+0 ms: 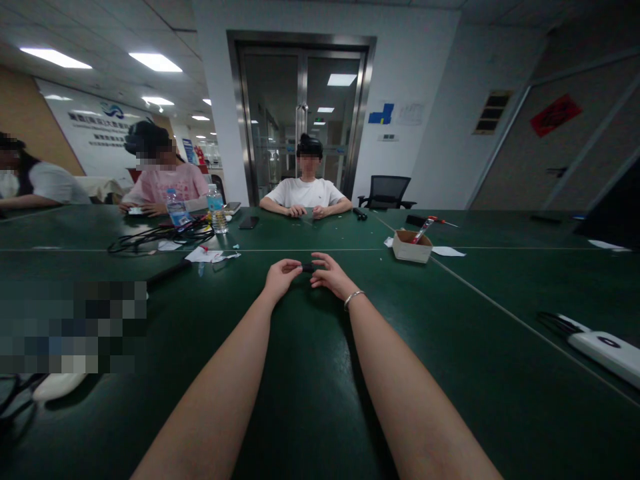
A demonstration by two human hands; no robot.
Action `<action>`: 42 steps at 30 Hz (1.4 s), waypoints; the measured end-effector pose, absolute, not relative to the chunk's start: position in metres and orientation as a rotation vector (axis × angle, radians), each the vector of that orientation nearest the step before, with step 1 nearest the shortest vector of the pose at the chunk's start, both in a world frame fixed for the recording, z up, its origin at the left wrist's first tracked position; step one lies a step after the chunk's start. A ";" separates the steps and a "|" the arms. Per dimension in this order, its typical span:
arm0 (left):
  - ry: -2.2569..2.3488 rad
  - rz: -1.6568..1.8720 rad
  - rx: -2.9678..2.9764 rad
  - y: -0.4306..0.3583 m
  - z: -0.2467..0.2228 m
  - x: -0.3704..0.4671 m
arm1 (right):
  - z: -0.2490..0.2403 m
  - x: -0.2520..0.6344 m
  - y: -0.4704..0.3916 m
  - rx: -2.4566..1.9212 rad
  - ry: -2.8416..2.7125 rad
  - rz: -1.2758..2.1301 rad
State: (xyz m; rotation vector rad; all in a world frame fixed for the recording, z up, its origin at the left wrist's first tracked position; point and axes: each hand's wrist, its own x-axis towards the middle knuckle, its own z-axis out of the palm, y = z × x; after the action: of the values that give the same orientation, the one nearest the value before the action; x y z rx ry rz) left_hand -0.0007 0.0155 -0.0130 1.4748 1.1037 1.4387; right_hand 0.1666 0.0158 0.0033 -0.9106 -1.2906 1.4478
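Note:
Both arms reach forward over the dark green table [310,373]. My left hand [281,277] is closed, with thumb and fingertips pinching one end of a small black object [307,268]. That object is short and dark, too small to tell its kind. At its other end is my right hand [332,277], wearing a silver bracelet [353,299] at the wrist. Its fingers are apart and curved around the object's right side. Whether they touch it I cannot tell.
A small open box [412,248] holding a red-and-white item stands ahead to the right. Two water bottles [217,212], black cables [163,236] and paper scraps [206,255] lie ahead left. A white device [607,353] is at right. People sit across the table.

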 end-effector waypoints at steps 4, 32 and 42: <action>1.086 1.438 1.480 0.017 -0.014 0.000 | 0.004 0.167 0.016 -0.986 -1.281 1.487; 1.126 1.424 1.438 0.014 -0.011 0.001 | 0.004 0.166 0.018 -1.002 -1.314 1.474; 1.125 1.419 1.408 0.014 -0.011 0.001 | 0.002 0.167 0.018 -0.953 -1.288 1.485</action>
State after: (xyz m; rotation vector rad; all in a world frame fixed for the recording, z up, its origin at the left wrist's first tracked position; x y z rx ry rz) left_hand 0.0007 0.0138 -0.0107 1.4076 1.1251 1.4190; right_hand 0.1669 0.0182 0.0024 -0.9528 -1.2878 1.4847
